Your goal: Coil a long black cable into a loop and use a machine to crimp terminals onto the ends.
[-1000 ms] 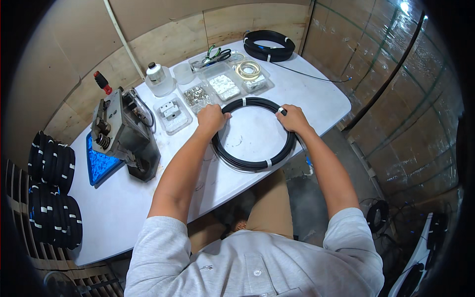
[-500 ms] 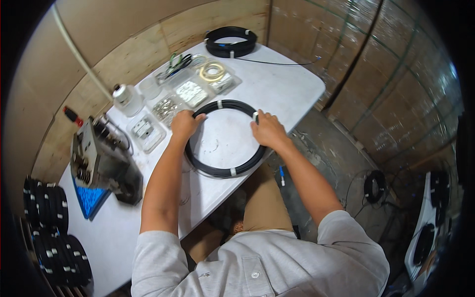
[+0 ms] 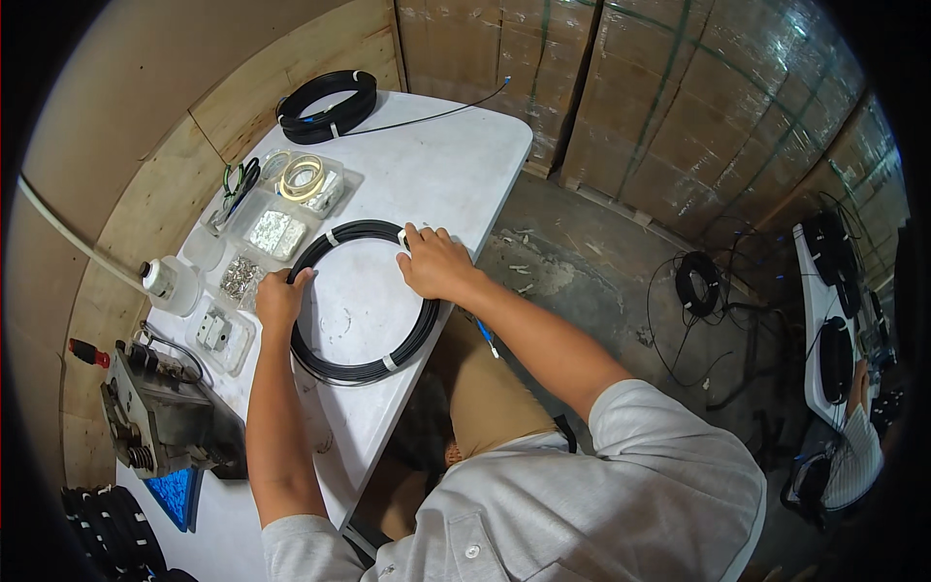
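A ring-shaped coil of black cable [image 3: 347,372], bound with white ties, lies on the white table [image 3: 436,160] in front of me. My left hand [image 3: 280,303] is closed around its left side, thumb on the inner edge. On the upper right side, my right hand [image 3: 436,264] grips the coil beside a white tie [image 3: 403,239]. A cable end with a blue and white connector [image 3: 486,336] hangs past the table edge below my right forearm. The undersides of both hands are hidden.
Beyond the coil stand plastic trays with small metal parts [image 3: 240,279], white pieces [image 3: 277,233] and tape rolls [image 3: 302,177]. A bottle [image 3: 171,287], a bench press [image 3: 160,412] and a blue bin [image 3: 175,497] line the left. Another cable coil [image 3: 330,103] sits at the far end. A person's sleeve [image 3: 853,456] shows at right.
The view has swung to the right, so the table and its contents appear farther left. Both hands keep hold of the cable coil, which looks much the same on the table.
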{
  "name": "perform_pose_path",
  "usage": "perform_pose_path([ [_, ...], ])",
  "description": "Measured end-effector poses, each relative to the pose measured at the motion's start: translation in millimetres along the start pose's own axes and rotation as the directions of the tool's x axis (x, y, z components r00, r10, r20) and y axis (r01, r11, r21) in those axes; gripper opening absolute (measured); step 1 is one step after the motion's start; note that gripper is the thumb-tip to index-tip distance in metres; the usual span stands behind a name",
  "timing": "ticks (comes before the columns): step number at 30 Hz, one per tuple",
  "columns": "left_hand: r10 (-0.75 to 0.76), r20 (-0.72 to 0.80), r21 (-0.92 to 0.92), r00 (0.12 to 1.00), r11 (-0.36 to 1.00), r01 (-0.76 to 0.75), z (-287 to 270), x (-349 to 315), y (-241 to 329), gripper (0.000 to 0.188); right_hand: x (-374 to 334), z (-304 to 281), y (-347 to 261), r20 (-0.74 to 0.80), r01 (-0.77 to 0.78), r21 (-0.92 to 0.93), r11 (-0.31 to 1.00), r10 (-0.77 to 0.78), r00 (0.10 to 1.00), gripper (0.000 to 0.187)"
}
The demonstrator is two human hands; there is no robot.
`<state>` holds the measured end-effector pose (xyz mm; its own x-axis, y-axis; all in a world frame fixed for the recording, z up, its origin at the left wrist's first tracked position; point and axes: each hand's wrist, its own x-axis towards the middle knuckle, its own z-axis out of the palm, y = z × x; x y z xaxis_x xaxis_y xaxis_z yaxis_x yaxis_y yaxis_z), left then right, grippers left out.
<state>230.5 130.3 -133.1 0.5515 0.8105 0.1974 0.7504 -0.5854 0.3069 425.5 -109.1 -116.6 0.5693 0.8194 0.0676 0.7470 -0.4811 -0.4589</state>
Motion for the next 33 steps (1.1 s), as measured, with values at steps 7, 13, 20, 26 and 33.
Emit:
perform_pose_path([
  [7, 0.018, -0.052, 0.03, 0.999, 0.999, -0.016, 4, -3, -16, 0.059, 49, 9, 1, 0.091, 0.105, 0.019, 0.994, -0.106, 0.99, 0.044],
  [13, 0.019, -0.043, 0.017, 0.999, 1.0, -0.019, 4, 1, -6, 0.051, 123, 38, -28, 0.169, 0.361, 0.008, 0.932, -0.358, 0.918, 0.043],
  [20, 0.036, -0.139, -0.02, 0.99, 0.999, -0.039, 7, -4, -9, 0.034, 136, 78, -113, 0.199, 0.86, -0.009, 0.511, -0.842, 0.502, 0.036],
  [26, 0.008, -0.099, -0.058, 0.995, 0.998, -0.013, 3, -11, -8, 0.041, 144, 56, -93, 0.371, 0.793, 0.007, 0.609, -0.738, 0.563, 0.055],
  [33, -0.031, -0.03, -0.04, 0.999, 0.999, 0.03, -4, -12, -1, 0.045, 115, 28, -33, 0.239, 0.584, -0.034, 0.811, -0.561, 0.793, 0.069],
])
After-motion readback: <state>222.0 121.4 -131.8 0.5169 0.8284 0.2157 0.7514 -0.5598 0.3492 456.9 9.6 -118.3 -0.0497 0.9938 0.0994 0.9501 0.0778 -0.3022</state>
